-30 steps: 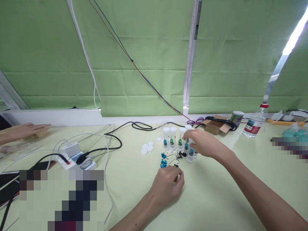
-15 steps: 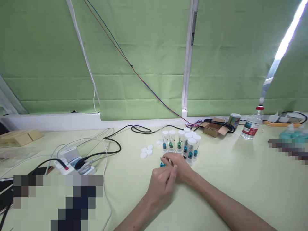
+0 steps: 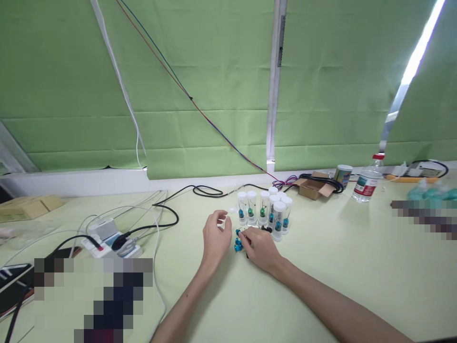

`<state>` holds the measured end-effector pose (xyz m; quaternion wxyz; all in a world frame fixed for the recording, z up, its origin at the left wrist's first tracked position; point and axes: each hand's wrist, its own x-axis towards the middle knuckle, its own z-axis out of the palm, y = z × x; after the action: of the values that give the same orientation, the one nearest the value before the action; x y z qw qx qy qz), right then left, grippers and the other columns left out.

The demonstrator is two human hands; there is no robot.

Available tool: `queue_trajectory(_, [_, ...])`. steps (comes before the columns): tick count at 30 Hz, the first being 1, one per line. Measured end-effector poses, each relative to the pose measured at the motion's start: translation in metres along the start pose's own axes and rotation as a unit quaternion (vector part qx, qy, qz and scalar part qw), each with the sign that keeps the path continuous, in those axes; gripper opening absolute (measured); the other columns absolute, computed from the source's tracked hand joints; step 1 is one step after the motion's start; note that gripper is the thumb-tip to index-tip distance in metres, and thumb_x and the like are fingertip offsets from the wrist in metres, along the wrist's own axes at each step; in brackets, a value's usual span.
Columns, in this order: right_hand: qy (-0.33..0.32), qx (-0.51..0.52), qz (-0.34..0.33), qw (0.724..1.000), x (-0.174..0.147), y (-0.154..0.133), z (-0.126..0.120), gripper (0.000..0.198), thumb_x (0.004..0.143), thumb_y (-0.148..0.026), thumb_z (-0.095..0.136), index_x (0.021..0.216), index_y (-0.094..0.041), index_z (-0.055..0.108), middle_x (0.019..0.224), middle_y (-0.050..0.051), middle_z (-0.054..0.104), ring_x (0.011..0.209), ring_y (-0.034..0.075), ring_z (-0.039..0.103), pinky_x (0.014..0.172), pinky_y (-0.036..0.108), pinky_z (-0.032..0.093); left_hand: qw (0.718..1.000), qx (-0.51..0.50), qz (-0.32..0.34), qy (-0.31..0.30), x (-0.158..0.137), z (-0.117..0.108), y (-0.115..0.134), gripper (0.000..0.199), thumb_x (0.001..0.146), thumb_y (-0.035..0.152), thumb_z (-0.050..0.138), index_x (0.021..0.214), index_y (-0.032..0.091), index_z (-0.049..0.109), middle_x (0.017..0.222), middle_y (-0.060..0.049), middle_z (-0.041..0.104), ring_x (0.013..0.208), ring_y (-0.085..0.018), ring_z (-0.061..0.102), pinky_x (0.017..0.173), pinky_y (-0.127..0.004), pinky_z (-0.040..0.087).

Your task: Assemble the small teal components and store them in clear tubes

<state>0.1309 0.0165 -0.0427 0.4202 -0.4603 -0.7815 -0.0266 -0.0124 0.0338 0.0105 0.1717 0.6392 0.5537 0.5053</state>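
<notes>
My left hand (image 3: 216,238) is raised over the table, holding nothing I can see, its fingers curved and its thumb apart. It covers the spot where loose white caps lay; one pale round cap (image 3: 233,209) shows beyond it. My right hand (image 3: 262,248) rests palm down with bent fingers beside small blue pieces (image 3: 238,245). What its fingertips pinch is hidden. Behind it stand several clear tubes with white caps (image 3: 279,221), each with a blue or green piece inside. Small black pieces (image 3: 266,229) lie between the right hand and the tubes.
Black cable (image 3: 209,192) loops along the wall. An open cardboard box (image 3: 311,188), a can (image 3: 343,176) and a water bottle (image 3: 367,183) stand at the back right. To the left are a plugged power strip (image 3: 107,245) and white cables.
My left hand has moved left and away from my right hand, covering the loose caps. My right hand stays near the tubes, and more blue pieces show beside it.
</notes>
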Motion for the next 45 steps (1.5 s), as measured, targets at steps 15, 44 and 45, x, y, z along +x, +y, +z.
queue_trajectory(15, [-0.011, 0.001, 0.008, 1.000, -0.001, -0.002, 0.004, 0.029, 0.093, -0.018, 0.045, 0.064, -0.019, 0.049, 0.063, 0.000, 0.058, 0.056, 0.013, 0.049, 0.055, 0.026, 0.029, 0.995, 0.086, 0.051, -0.011, 0.094, 0.031, 0.013, 0.038, 0.080, 0.007, 0.048, 0.111, 0.023, 0.062, 0.107, -0.011, 0.063, 0.121, -0.026, 0.048, 0.104, -0.043, 0.034])
queue_trajectory(44, [-0.039, 0.033, 0.031, 0.998, 0.000, -0.003, 0.004, 0.031, 0.091, -0.017, 0.046, 0.060, -0.019, 0.044, 0.059, -0.001, 0.054, 0.054, 0.012, 0.045, 0.054, 0.025, 0.028, 0.968, 0.190, 0.079, -0.144, 0.129, 0.052, 0.032, 0.028, 0.083, 0.040, 0.057, 0.089, 0.022, 0.077, 0.130, -0.012, 0.061, 0.130, -0.029, 0.045, 0.105, -0.040, 0.035])
queue_trajectory(45, [-0.039, 0.032, 0.032, 0.998, 0.001, -0.003, 0.004, 0.031, 0.091, -0.017, 0.046, 0.060, -0.019, 0.044, 0.058, -0.001, 0.053, 0.053, 0.012, 0.044, 0.054, 0.025, 0.028, 0.967, 0.196, 0.078, -0.145, 0.129, 0.052, 0.034, 0.026, 0.081, 0.040, 0.060, 0.088, 0.021, 0.077, 0.128, -0.013, 0.062, 0.128, -0.029, 0.047, 0.104, -0.039, 0.036])
